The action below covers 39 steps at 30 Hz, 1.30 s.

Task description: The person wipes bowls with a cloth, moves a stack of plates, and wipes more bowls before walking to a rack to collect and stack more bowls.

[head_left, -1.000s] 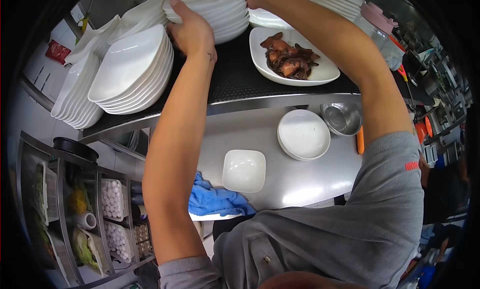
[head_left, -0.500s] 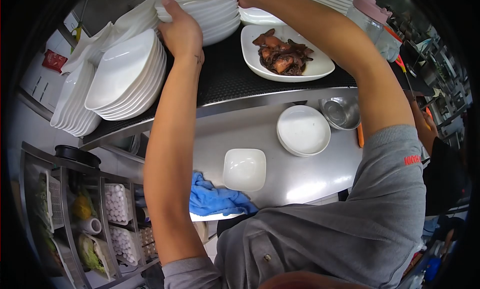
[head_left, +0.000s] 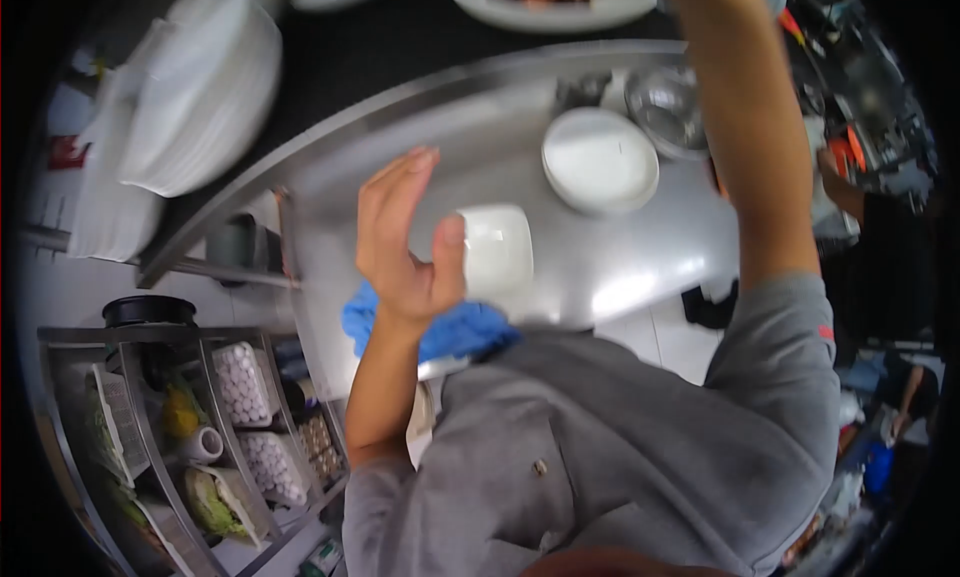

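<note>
My left hand point(head_left: 405, 252) is raised over the steel counter with nothing in it, its fingers and thumb apart. Just to its right, a small white square bowl point(head_left: 502, 252) stands on the counter, its left side partly hidden by my thumb. A crumpled blue cloth point(head_left: 460, 335) lies below, partly behind my left wrist. My right forearm stretches up past the top edge, where the hand is cut off. Left of that forearm, a white dish point(head_left: 560, 19) with dark brown cooked food sits on the upper shelf, cut by the frame.
Stacked white plates point(head_left: 205, 97) occupy the left of the black-topped shelf point(head_left: 370, 47). Round white bowls point(head_left: 600, 162) and a metal bowl point(head_left: 668, 115) stand on the steel counter point(head_left: 400, 142). A rack point(head_left: 205, 377) at lower left holds eggs and vegetables. Another person point(head_left: 885, 267) is at right.
My left hand has left the stack of white bowls on the shelf and come down over the counter. My right hand has gone out of view at the top. The view has tilted lower.
</note>
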{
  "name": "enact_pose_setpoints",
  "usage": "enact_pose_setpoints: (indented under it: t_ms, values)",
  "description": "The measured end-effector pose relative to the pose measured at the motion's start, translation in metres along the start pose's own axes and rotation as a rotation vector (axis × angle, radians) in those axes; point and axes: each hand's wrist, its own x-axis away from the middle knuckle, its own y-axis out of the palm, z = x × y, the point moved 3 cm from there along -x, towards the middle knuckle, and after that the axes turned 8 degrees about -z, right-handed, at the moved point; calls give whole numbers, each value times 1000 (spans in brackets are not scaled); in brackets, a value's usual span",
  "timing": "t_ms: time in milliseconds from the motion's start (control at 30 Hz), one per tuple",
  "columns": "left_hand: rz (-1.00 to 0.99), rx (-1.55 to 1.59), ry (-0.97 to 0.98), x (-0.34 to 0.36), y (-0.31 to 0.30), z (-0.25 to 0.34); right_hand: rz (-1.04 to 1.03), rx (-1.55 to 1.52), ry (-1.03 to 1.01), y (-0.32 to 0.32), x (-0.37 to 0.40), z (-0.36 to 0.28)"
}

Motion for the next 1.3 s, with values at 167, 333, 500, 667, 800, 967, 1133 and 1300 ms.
enact_pose_setpoints:
  t_ms: [167,333,500,667,800,967,1133,1300]
  values:
    - [-482,-377,-943,180,59,-106,12,-554,336,97,186,-22]
    - [-623,587,-1216,211,92,-110,-90,-603,1365,310,369,27]
    - [-493,839,-1366,245,112,-121,202,-748,1230,342,354,-15]
    - [-465,819,-1155,179,93,-65,469,-736,1170,268,331,-49]
    - [-562,789,-818,82,53,-4,614,-607,995,176,294,-86]
    - [-556,773,-535,-33,0,48,596,-437,819,71,229,-103]
    - [-384,712,-390,-127,-21,40,430,-45,711,1,168,-49]
    - [-474,766,-634,-209,-22,16,564,-855,651,-21,81,27]
